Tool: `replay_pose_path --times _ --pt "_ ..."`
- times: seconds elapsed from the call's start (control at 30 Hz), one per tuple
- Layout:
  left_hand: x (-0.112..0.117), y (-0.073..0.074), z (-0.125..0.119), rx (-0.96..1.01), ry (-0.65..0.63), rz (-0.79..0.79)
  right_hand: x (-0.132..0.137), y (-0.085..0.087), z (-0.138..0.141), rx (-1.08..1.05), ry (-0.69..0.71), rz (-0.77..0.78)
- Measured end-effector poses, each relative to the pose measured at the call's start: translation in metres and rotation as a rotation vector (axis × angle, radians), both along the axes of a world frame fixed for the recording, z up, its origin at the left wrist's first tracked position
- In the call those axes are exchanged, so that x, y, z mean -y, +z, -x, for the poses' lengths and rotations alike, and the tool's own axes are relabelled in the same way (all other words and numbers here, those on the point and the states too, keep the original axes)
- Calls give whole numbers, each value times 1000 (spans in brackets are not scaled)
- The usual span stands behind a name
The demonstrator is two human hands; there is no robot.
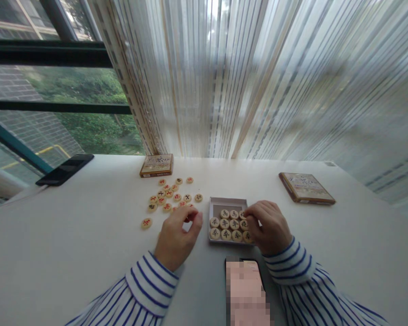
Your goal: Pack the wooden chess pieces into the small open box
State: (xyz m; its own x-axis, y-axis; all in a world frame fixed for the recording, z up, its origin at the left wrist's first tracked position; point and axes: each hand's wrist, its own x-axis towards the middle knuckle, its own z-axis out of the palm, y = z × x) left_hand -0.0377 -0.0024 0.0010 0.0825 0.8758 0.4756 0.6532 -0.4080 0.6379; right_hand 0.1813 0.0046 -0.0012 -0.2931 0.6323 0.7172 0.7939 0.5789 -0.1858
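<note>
Over the table, my left hand [179, 233] is closed, thumb and forefinger curled together beside the loose Chinese chess pieces [167, 207]. Whatever it may hold is hidden. My right hand [268, 225] reaches over the right edge of a shallow open box [228, 200]. Its fingers are closed at a Chinese chess piece [242, 215] at the right end of the back row, partly covered by the fingertips. Round pieces with black characters [225, 234] lie face up in rows in the box. The loose pieces carry red or black characters.
A phone [246, 290] with a blurred screen lies in front of the box. Two flat printed boxes lie farther back, one at left [157, 165] and one at right [306, 188]. A dark device [66, 169] with a cable sits by the window. Striped curtains [204, 81] hang behind the table.
</note>
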Motion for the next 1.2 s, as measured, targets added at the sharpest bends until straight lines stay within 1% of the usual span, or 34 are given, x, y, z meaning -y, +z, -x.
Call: replay_pose_path --times 0.07,0.17,0.23,0.37,0.5,0.57,0.7,0.77,0.83,0.9,0.97,1.03,1.07,1.13,1.2 --pt "0 1 2 29 -12 -5 1 0 0 -6 2 -4" --pt "0 -1 4 48 -79 -19 2 1 0 -43 -12 -16" --pt "1 -3 4 5 -116 -21 2 1 0 -55 -23 -18" --pt "5 -4 1 -99 -205 -19 1 -2 -3 -7 -2 -14" --pt "8 -1 -1 -82 -276 14 0 -3 -5 29 11 -31" --pt "9 0 -2 -81 -299 -24 1 -2 -2 19 -1 -58" --pt "10 1 0 -53 -305 -130 2 0 4 -28 -30 -99" --pt "11 2 3 -36 -282 -135 2 1 5 -32 -26 -99" --pt "10 7 8 -9 -235 -100 2 1 5 -38 -25 -101" --pt "7 16 14 31 -150 -71 2 0 3 -35 -20 -107" --pt "1 29 21 45 -30 -104 1 0 2 -21 -13 -113" --pt "-7 41 29 33 42 -125 1 -1 1 -5 -4 -114" --pt "-11 44 34 43 89 -134 1 -1 1 -4 -6 -113" --pt "-18 44 45 46 164 -132 0 -2 0 -2 -9 -112" --pt "-24 37 59 32 233 -96 -1 -2 0 2 -19 -111"
